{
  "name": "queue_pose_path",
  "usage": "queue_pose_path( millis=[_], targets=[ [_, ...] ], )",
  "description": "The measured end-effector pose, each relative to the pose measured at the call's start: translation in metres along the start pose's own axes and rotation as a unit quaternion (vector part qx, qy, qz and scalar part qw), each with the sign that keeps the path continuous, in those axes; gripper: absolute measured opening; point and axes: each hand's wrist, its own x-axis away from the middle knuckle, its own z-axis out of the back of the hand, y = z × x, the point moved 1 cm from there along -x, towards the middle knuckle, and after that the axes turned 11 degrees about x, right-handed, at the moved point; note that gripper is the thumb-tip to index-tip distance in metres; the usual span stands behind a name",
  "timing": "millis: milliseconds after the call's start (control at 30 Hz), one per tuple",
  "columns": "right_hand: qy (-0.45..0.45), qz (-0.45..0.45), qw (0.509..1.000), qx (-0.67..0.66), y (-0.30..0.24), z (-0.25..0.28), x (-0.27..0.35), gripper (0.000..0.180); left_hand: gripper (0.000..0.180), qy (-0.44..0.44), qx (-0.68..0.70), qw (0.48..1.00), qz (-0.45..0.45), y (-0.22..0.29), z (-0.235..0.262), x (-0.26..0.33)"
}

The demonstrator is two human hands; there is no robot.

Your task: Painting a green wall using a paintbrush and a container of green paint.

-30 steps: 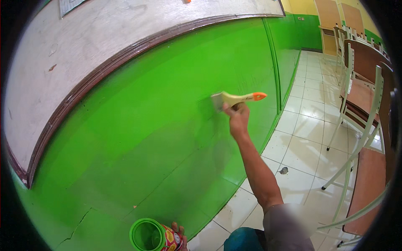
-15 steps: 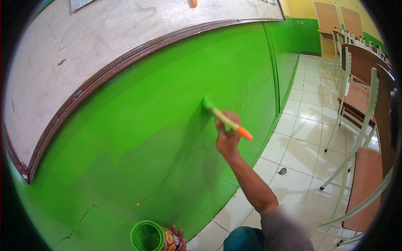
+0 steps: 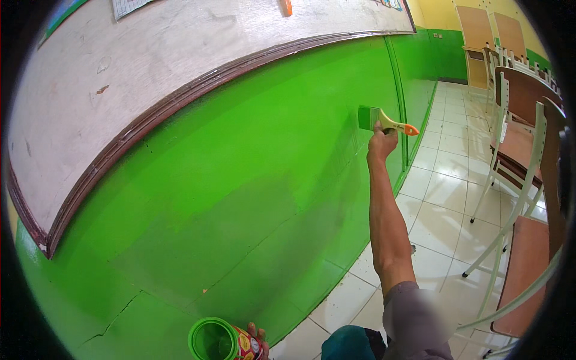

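My right hand (image 3: 383,144) grips a flat paintbrush (image 3: 390,122) with a yellow handle and an orange end. Its wide bristles, coated in green, are at the wall's surface; I cannot tell whether they touch it. Bright green paint covers the upper part of the wall (image 3: 258,138), while a duller, darker green patch lies lower down. At the bottom edge, my left hand (image 3: 259,339) is wrapped round a paint can (image 3: 213,337) with a green-smeared rim and a red label. Some green paint shows inside the can.
A whitish board (image 3: 168,54) with a dark brown frame (image 3: 174,99) hangs above the green area. White floor tiles (image 3: 441,192) run along the wall's foot. Wooden chairs with pale metal frames (image 3: 519,150) line the right side. A crack (image 3: 120,315) marks the lower left wall.
My right hand has carried the paintbrush up and to the right along the wall, and the arm is stretched further out. The left hand stays on the can. The view has shifted slightly.
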Motion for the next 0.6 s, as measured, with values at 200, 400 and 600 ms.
queue_pose_path(
  millis=[200, 400, 600],
  targets=[
    [-0.134, 0.099, 0.981, -0.097, -0.039, 0.017, 0.132, 0.026, 0.095, -0.039, 0.100, 0.993, -0.039, -0.003, 0.018, -0.004],
    [-0.246, 0.249, 0.929, -0.122, -0.108, 0.088, 0.266, 0.023, 0.097, 0.037, 0.039, 0.998, -0.031, 0.007, -0.003, 0.007],
    [-0.402, 0.260, 0.862, -0.166, -0.163, 0.130, 0.329, 0.032, 0.102, 0.038, 0.097, 0.994, -0.024, 0.020, 0.010, 0.026]
  ],
)
